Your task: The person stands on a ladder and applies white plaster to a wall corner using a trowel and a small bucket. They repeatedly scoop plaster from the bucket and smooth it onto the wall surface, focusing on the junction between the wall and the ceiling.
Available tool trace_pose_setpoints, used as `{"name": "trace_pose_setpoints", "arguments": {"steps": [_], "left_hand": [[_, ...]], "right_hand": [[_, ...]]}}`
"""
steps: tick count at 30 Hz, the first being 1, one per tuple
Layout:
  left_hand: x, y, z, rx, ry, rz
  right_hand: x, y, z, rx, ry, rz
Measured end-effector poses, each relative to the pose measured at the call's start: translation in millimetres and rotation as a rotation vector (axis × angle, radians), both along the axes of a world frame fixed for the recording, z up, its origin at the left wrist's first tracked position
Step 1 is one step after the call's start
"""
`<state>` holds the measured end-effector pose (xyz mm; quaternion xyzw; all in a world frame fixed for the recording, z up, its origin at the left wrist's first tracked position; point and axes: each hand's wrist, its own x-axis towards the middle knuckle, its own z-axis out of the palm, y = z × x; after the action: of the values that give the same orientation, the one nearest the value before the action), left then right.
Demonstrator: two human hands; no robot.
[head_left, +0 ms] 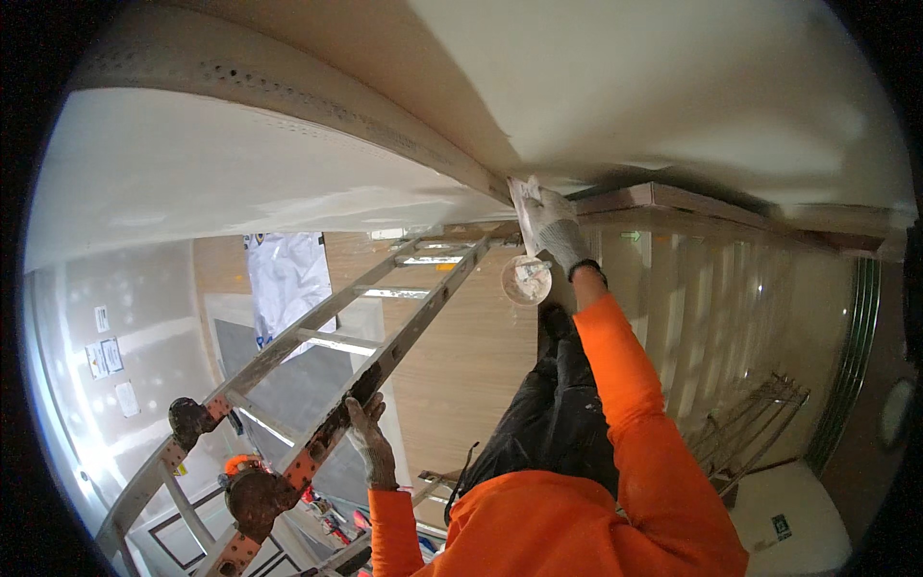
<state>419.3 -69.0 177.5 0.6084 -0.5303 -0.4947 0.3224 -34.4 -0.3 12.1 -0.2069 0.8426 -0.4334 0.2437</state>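
My left hand, in a pale work glove, is closed round the side rail of a metal ladder, just above its orange, drilled hinge plates. Gloved too, my right hand reaches up to the end of a beam edge, where it meets the wall. Its fingers press a pale, flat, whitish piece against that corner; what kind of thing this is I cannot make out. Below the right hand is a round tub with whitish paste and a small tool in it. What supports the tub is hidden.
A wooden ledge juts out at the right of my hand. White plastic sheeting hangs behind the ladder. Thin metal rods lean at the lower right. Papers are fixed to the left wall. Tools and red items lie below the ladder.
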Motion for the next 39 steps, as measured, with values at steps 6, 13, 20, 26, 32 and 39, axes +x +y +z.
{"name": "trace_pose_setpoints", "arguments": {"steps": [6,13,20,26,32,39], "left_hand": [[6.0,3.9,-1.4,0.018,0.006,0.003],[2.7,5.2,4.9,-0.002,-0.013,-0.030],[8.9,6.0,6.3,0.026,0.017,-0.091],[6.6,9.2,10.4,-0.005,-0.042,-0.085],[-3.1,-1.7,4.6,0.014,-0.034,-0.111],[21.6,16.5,-21.2,0.071,0.031,-0.129]], "right_hand": [[12.6,-49.1,27.1,0.070,-0.053,0.094],[-11.7,-28.4,223.2,-0.043,0.052,0.349],[-27.1,31.7,260.8,-0.369,0.955,0.262],[-2.1,0.7,30.3,0.049,0.076,0.091],[-21.1,-58.0,-30.5,0.188,0.081,0.219],[-13.2,-43.4,164.5,0.049,0.418,0.540]]}}
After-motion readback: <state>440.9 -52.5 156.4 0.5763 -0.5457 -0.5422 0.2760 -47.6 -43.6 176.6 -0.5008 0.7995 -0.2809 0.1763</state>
